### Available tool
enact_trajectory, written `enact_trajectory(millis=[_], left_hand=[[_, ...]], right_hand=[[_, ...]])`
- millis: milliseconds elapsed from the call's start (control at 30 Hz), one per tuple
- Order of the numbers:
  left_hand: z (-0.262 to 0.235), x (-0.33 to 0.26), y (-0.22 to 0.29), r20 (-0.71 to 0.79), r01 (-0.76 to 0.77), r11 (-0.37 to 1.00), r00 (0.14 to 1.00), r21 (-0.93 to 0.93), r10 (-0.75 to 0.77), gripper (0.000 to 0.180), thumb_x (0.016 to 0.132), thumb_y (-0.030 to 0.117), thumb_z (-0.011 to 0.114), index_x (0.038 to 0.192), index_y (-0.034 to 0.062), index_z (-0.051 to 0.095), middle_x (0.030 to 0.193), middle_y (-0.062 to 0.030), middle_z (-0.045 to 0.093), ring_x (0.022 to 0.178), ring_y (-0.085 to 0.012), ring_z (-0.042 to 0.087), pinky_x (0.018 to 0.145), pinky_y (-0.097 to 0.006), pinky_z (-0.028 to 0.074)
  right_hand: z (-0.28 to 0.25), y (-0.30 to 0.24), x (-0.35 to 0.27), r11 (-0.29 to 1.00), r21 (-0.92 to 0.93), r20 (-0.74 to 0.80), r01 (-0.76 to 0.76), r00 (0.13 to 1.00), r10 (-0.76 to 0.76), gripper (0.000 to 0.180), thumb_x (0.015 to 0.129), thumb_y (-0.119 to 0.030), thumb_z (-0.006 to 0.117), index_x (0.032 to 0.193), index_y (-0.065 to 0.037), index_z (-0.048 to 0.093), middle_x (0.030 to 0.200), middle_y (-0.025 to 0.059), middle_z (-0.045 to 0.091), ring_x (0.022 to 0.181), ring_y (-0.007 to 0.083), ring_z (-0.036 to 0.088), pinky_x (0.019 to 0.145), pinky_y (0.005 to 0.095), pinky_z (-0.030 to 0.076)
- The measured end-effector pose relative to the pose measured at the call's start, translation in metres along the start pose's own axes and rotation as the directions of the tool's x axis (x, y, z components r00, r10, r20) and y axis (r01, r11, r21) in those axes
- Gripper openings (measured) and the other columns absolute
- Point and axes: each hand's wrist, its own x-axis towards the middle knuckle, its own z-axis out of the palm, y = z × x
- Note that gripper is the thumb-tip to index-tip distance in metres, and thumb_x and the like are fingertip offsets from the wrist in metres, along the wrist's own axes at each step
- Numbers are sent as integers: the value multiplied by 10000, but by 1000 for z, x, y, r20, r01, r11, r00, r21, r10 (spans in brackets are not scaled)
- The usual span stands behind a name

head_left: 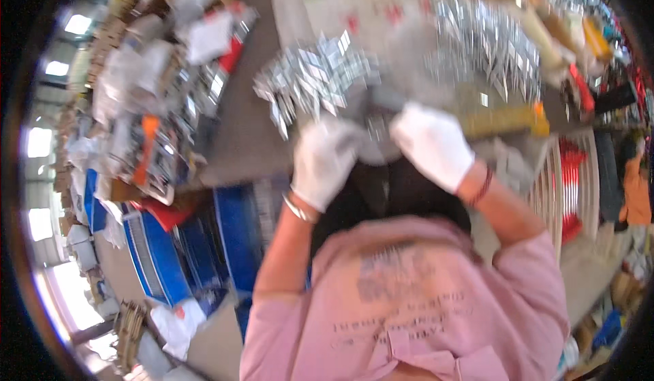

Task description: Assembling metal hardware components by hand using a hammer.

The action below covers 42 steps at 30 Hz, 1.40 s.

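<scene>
Both my hands wear white gloves and are raised at the near edge of the worktable (pixel 238 153). My left hand (pixel 323 159) is closed, its fingertips turned toward the middle. Across from it, my right hand (pixel 432 142) is closed too, with fingers pinched together. Between them shows a blurred, greyish, see-through piece (pixel 377 150); motion smear hides what it is and how each hand grips it. Just beyond my fingers lies a dark, blurred object (pixel 387 99). A pile of shiny silver metal pieces (pixel 317 74) spreads past my left hand.
A larger heap of silver pieces (pixel 487 43) lies at the far right, with a yellow strip (pixel 504 120) nearer me. Plastic bags (pixel 136 74) and mixed parts crowd the left side. Blue bins (pixel 235 234) stand below the table. A red-wound spool (pixel 572 187) is at the right.
</scene>
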Motion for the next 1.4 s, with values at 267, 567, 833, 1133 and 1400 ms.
enact_trajectory(millis=[267, 567, 833, 1133, 1400], left_hand=[[7, -8, -1, -20, 106, 983, 994, -150, -110, 100, 825, 94, 835, 910, 79, 785, 883, -110, 698, 863, -320, 683, 770, -424, 539], [6, -15, 10, 21, 164, 975, 987, -148, -162, 122, 819, 90, 839, 930, 70, 791, 882, -111, 691, 860, -322, 678, 778, -417, 538], [15, -17, 4, -22, 99, 983, 994, -156, -104, 120, 807, 50, 827, 919, 76, 790, 882, -115, 690, 849, -318, 675, 767, -410, 529], [6, -15, 10, -4, 66, 995, 998, -70, -66, 145, 802, 47, 849, 927, 77, 781, 892, -110, 676, 850, -316, 668, 765, -408, 526], [10, -16, 11, -12, 78, 988, 997, -134, -81, 163, 794, 58, 862, 926, 79, 770, 875, -105, 662, 840, -317, 659, 750, -410, 519]], right_hand=[[7, -4, -6, 998, 20, 132, -59, 990, 56, 23, 904, -127, 700, 898, -140, 717, 918, 66, 640, 806, 304, 702, 689, 409, 580], [13, 0, -9, 993, 98, 1, 66, 998, -67, 37, 911, -121, 685, 902, -127, 720, 917, 63, 625, 853, 286, 698, 728, 401, 580], [26, -1, -2, 967, 224, -95, 118, 991, -98, 32, 897, -127, 692, 902, -132, 723, 903, 66, 601, 842, 292, 685, 710, 415, 564], [-29, 76, -14, 927, -188, -145, -324, 943, 300, 66, 926, -181, 735, 952, -147, 785, 945, 56, 700, 866, 295, 724, 743, 376, 580], [-18, 113, -1, 911, -287, -82, -296, 955, 284, 65, 932, -167, 711, 967, -175, 766, 952, 44, 697, 853, 282, 727, 740, 391, 582]])
